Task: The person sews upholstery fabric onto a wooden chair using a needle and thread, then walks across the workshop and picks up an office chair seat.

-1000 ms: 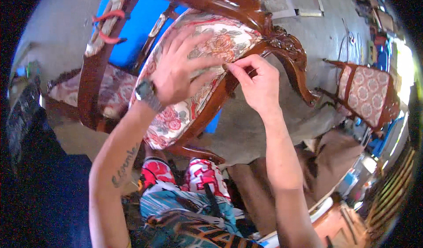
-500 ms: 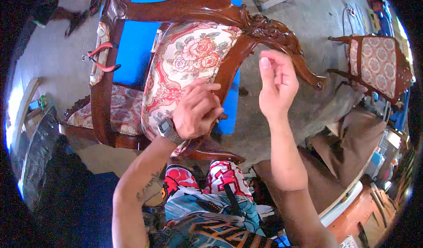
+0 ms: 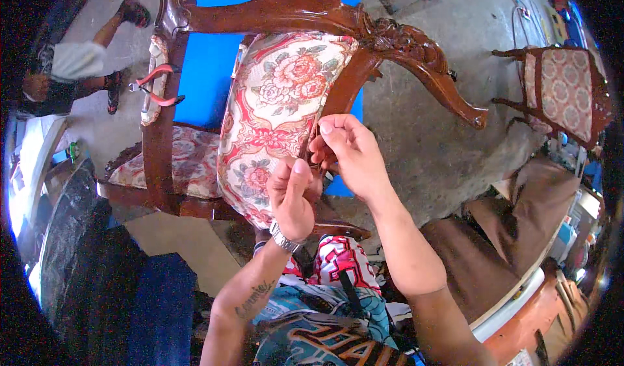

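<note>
Two grips, both yours, work near each other in the head view, at the lower right edge of the chair's floral panel. Your left grip point(image 3: 296, 190) is curled, thumb laid over bent fingers; your right grip point(image 3: 344, 151) has its thumb and fingers drawn together by the wooden rail. You may be pinching something thin, but whether either grip grasps anything cannot be told. Your chair point(image 3: 260, 16) lies across the blue sheet point(image 3: 211, 74), its floral panel point(image 3: 279, 87) facing you and its carved leg point(image 3: 432, 80) reaching beyond the sheet's right edge. Off the sheet's left edge, red-handled pliers point(image 3: 158, 73) rest on a padded strip of the frame. You wear a wristwatch point(image 3: 284, 237) on the left. Well to your right stands a second chair point(image 3: 565, 87), with brown cloth point(image 3: 500, 229) nearer you.
</note>
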